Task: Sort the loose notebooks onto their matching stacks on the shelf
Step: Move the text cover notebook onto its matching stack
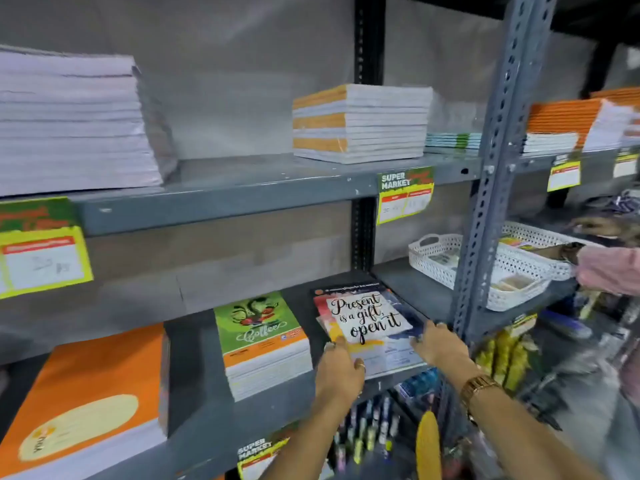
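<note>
A thin pile of notebooks with "Present is a gift, open it" on the cover (369,320) lies on the lower grey shelf (194,420). My left hand (337,370) grips its near left edge. My right hand (438,344), with a gold watch on the wrist, holds its right edge. Left of it stands a stack with a green and orange cover (263,341). Further left sits a large orange-covered stack (86,400). On the upper shelf rest a tall white stack (72,123) and an orange-spined stack (360,123).
A perforated grey upright (491,174) stands just right of my right hand. White baskets (505,268) sit on the shelf beyond it, where another person's arm in a pink sleeve (609,271) reaches. Pens hang below the lower shelf (370,431). Price tags (405,194) hang on shelf edges.
</note>
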Tool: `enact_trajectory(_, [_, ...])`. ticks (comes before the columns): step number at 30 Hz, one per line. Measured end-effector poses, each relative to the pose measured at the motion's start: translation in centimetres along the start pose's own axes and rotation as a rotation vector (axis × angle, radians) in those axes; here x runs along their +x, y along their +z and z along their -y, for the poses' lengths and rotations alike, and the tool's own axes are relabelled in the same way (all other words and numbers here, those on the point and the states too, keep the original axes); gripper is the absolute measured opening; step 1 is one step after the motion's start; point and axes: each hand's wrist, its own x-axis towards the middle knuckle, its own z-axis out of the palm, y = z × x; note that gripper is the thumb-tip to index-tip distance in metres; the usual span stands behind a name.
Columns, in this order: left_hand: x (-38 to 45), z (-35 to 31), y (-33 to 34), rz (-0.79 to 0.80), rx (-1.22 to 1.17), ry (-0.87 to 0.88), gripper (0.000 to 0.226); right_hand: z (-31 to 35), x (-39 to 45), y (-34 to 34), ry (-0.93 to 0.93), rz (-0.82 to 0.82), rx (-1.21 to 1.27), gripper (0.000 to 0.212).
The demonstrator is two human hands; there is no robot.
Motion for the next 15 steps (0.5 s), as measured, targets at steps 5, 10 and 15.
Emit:
enact_trajectory(5, [1.3,0.4,2.0,0.090,-0.115,-0.243,0.041,-1.2,0.9,0.9,0.093,0.116,0.075,0.052])
enact_trajectory(10, [2.8,1.3,3.3,0.066,-0.403,-0.401,0.015,-1.7,1.7,1.1,0.127,0.125,0.211,0.031])
enact_trajectory(15, [2.8,0.5,2.1,0.054,-0.600,-0.429,0.012,-1.9,2.3,0.8,0.162,0.090,0.276,0.026])
